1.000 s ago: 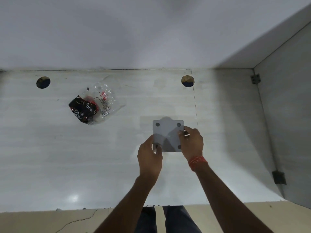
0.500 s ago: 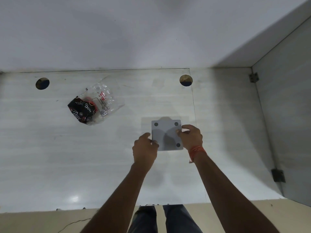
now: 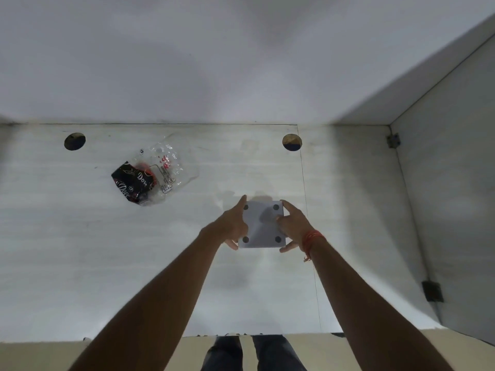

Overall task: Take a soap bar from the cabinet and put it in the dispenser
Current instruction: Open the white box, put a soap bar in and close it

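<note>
White cabinet floor [image 3: 80, 250] holds a "Dove" wrapper [image 3: 135, 182] lying loose.

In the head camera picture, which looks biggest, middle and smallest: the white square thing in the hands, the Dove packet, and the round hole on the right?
1. Dove packet with its clear wrapper, though the white square looks nearly alike.
2. White square.
3. Right round hole, plainly smallest.

A square white plate with four dark dots [image 3: 262, 224] sits between the left hand [image 3: 233, 225] and right hand [image 3: 292, 226]; a crumpled clear-and-black plastic wrapper [image 3: 150, 175] lies behind-left.
</note>
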### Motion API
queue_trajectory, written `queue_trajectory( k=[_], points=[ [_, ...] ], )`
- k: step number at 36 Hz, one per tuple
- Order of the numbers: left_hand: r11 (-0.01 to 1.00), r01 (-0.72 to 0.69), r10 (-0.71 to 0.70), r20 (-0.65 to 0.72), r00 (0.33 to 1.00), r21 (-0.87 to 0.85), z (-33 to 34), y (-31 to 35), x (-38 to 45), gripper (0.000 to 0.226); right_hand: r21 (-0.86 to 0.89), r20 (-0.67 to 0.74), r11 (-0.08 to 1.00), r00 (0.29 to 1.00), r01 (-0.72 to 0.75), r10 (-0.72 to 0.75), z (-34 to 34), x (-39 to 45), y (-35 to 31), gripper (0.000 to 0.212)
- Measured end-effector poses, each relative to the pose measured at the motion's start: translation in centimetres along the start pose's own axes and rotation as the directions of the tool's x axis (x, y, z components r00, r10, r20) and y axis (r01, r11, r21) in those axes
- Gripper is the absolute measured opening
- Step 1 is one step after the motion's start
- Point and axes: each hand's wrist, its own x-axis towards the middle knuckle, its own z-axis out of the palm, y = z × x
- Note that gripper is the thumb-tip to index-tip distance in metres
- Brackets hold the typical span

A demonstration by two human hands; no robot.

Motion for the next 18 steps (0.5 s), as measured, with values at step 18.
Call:
queue_trajectory(
  k=[18],
  points=[
    [0.314, -0.417, -0.374, -0.514, 0.772, -0.853, 0.3, -0.3, -0.3, 0.006, 0.096, -0.427, 0.749, 0.707, 0.655, -0.564, 4.6, -3.0, -2.8, 0.025]
  ],
)
